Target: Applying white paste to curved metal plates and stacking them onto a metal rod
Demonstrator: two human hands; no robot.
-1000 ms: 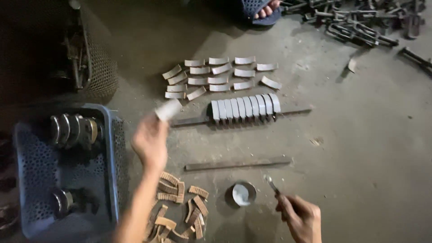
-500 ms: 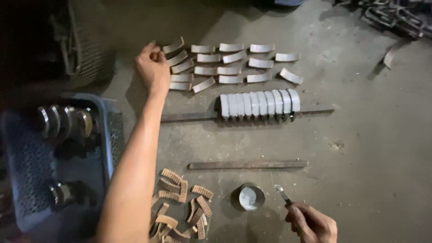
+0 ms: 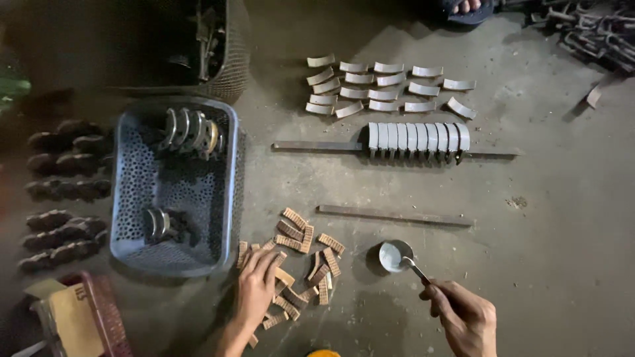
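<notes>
My left hand (image 3: 254, 285) rests palm down on a heap of small brown ridged pads (image 3: 299, 254) on the concrete floor, fingers spread over them. My right hand (image 3: 465, 316) grips a thin metal tool (image 3: 415, 268) whose tip dips into a small round metal cup (image 3: 395, 255). Farther away, curved grey metal pieces (image 3: 383, 86) lie in loose rows. Behind them, several more curved pieces (image 3: 418, 137) sit side by side on a long flat metal bar (image 3: 317, 146).
A blue perforated plastic basket (image 3: 135, 198) with curved metal parts stands at the left. A second flat bar (image 3: 394, 215) lies mid-floor. Dark lumpy parts (image 3: 63, 192) line the far left, a dark mesh bin (image 3: 228, 59) sits behind, and scrap metal (image 3: 598, 36) is piled top right.
My left hand has come back from the rows of curved grey pieces down onto the brown pads. My right hand has brought the tool tip into the cup.
</notes>
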